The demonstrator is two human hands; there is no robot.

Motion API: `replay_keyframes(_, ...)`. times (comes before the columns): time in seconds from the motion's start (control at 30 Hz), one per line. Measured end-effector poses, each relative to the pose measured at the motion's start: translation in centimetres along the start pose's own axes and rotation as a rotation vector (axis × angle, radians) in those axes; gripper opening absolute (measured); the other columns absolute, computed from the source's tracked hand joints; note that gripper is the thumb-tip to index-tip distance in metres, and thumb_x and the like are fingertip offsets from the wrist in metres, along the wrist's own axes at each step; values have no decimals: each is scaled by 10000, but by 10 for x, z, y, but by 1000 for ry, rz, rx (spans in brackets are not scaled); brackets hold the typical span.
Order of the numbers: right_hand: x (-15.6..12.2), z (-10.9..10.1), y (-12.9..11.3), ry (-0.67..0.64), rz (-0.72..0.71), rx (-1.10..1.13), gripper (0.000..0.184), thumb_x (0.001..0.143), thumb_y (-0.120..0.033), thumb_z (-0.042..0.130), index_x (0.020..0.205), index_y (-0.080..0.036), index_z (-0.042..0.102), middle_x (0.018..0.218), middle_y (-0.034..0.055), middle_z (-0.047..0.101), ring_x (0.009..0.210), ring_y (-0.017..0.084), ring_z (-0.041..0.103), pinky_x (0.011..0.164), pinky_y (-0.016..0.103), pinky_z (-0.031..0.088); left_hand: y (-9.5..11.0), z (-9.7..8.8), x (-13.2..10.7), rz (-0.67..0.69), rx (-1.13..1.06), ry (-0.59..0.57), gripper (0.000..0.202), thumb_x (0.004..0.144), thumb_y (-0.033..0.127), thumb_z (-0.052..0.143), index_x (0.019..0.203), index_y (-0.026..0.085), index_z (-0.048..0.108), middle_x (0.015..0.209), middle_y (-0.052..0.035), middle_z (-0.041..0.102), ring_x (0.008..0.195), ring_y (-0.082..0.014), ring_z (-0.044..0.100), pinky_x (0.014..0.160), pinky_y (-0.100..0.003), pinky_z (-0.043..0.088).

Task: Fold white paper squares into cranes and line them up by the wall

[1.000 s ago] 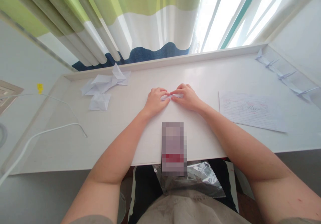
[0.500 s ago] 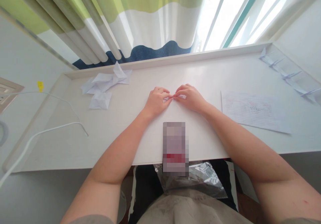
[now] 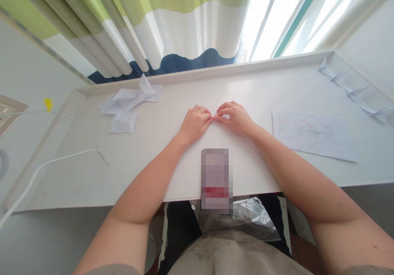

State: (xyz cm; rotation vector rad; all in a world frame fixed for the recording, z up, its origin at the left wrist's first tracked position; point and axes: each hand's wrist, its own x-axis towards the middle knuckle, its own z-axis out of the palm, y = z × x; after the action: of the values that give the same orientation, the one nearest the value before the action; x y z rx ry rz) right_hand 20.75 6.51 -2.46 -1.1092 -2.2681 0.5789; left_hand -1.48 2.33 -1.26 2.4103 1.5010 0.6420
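Observation:
My left hand [image 3: 197,122] and my right hand [image 3: 234,118] meet fingertip to fingertip over the middle of the white desk [image 3: 172,168]. Both are closed in a pinch on a small piece of folded paper [image 3: 226,116]. Only slivers of its white show between the fingers, so its shape is mostly hidden. Off to the left lies a loose pile of folded white paper pieces [image 3: 124,98], with a squarish folded piece [image 3: 123,123] in front of it.
Lined sheets with writing [image 3: 310,133] lie to the right. Several folded paper pieces [image 3: 357,92] stand along the right wall. A blurred-out rectangular object [image 3: 216,174] overhangs the front edge. A white cable [image 3: 70,156] crosses the left side; a curtain [image 3: 191,28] hangs behind.
Both hands keep their pinch on the paper. The fingers have shifted slightly, and less of the paper shows by my left hand. The view has moved a little.

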Motion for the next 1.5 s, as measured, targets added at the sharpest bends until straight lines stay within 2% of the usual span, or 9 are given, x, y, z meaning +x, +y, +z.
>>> replay_keyframes(0.3,4,1,5,31,13,26,127,946,-322,769,867,-280,860,1117,83,822,1111,333,696,1060,540,514,3,5,2,-81,-1,76,161,1050,281,684,1009,246,836,1151,-82,828,1226,-313,641,1114,-510,476)
replay_keyframes(0.43,-3,-7,11,-41,-84,-24,171,1001,-304,714,998,-301,885,1223,70,839,1163,329,722,1115,568,510,3,2,-1,-107,-11,72,147,1038,304,711,984,251,836,1148,-77,829,1229,-309,647,1122,-503,479)
replay_keyframes(0.6,-5,-12,15,-54,-100,-38,174,988,-296,743,1070,-281,896,1272,83,853,1207,340,764,1145,574,541,-1,2,-2,-77,-7,60,194,1054,287,696,1178,300,845,1209,-68,824,1263,-297,636,1139,-495,467)
replay_keyframes(0.77,-5,-14,12,-37,-92,-8,319,980,-264,741,1271,-295,869,1292,89,848,1213,342,775,1128,564,568,-3,2,-1,-7,17,35,225,1085,316,648,1120,307,870,1231,-73,818,1270,-299,618,1138,-514,467)
replay_keyframes(0.83,-6,-15,12,-61,-127,11,311,998,-248,707,1256,-297,874,1301,91,844,1207,332,775,1122,550,565,-2,2,-2,18,29,30,229,1081,296,640,1121,291,866,1252,-75,814,1294,-301,610,1149,-515,464)
replay_keyframes(1.07,-3,-15,18,-96,-140,-31,237,1053,-355,673,1167,-320,878,1290,73,836,1231,323,716,1130,550,490,2,-2,-5,7,5,3,206,1020,318,706,1163,267,844,1294,-81,800,1296,-308,630,1168,-508,470)
replay_keyframes(1.2,2,-13,13,-75,-129,-74,302,1102,-347,563,1113,-261,852,1180,117,837,1142,321,697,1051,506,501,0,-2,-4,-14,-8,11,242,1002,329,732,1218,265,820,1241,-90,799,1253,-307,652,1143,-495,495)
replay_keyframes(1.37,-1,-11,-1,-20,-80,59,331,1109,-389,517,1042,-241,805,1070,104,837,1005,290,729,957,453,545,-3,3,-2,-30,-178,83,165,1061,277,641,1122,249,791,1136,-80,798,1143,-260,689,1060,-429,546)
replay_keyframes(1.5,-5,-10,-13,63,-67,196,337,1088,-466,558,1099,-239,807,1114,95,846,1005,274,759,933,436,578,-3,5,-3,-127,-355,105,188,1085,337,606,1063,223,754,1090,-69,788,1047,-225,709,985,-383,566)
